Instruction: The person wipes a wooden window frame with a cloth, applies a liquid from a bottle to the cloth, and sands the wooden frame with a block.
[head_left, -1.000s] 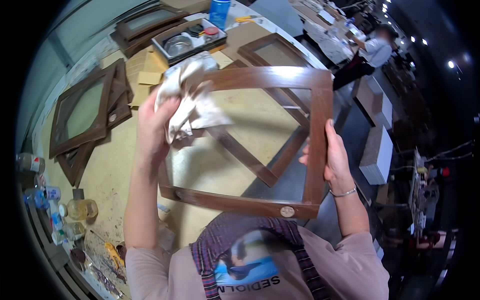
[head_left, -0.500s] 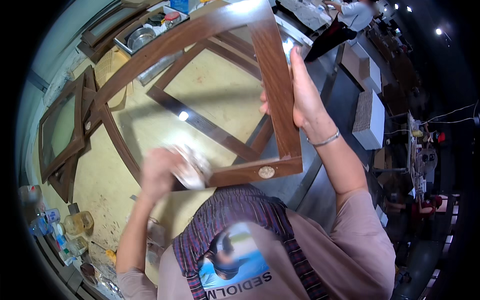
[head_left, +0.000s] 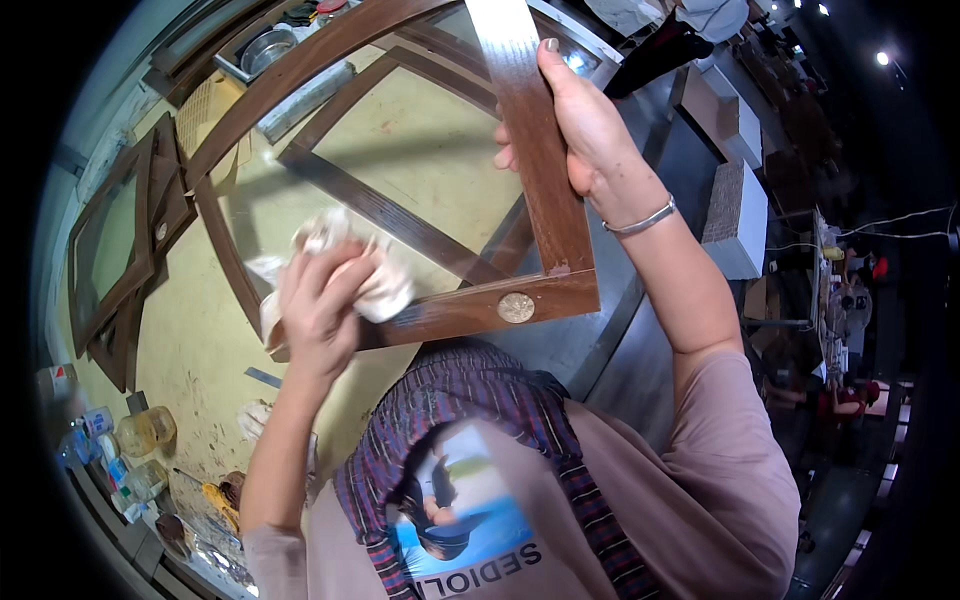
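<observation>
A brown wooden frame with a clear pane [head_left: 540, 180], curved along its far-left side, is held tilted above the table in front of me. My right hand [head_left: 590, 130] grips its right rail, thumb along the outer edge and fingertips showing through the pane. My left hand [head_left: 325, 300] clutches a crumpled white cloth [head_left: 375, 285] against the pane's near-left corner. A round hole or inset [head_left: 516, 307] shows in the near rail. Beneath lies another brown wooden frame [head_left: 390, 220], seen through the pane.
More brown frames [head_left: 105, 240] lean at the left of the pale, stained tabletop [head_left: 200, 400]. Bottles [head_left: 145, 430] crowd the near-left edge. A metal bowl [head_left: 268, 50] sits in a tray at the back. White boxes [head_left: 735, 220] stand at the right, with a person [head_left: 690, 40] farther back.
My left hand and the cloth have slid left along the pane, away from the near rail's middle. The frame and my right hand have shifted slightly left and farther away.
</observation>
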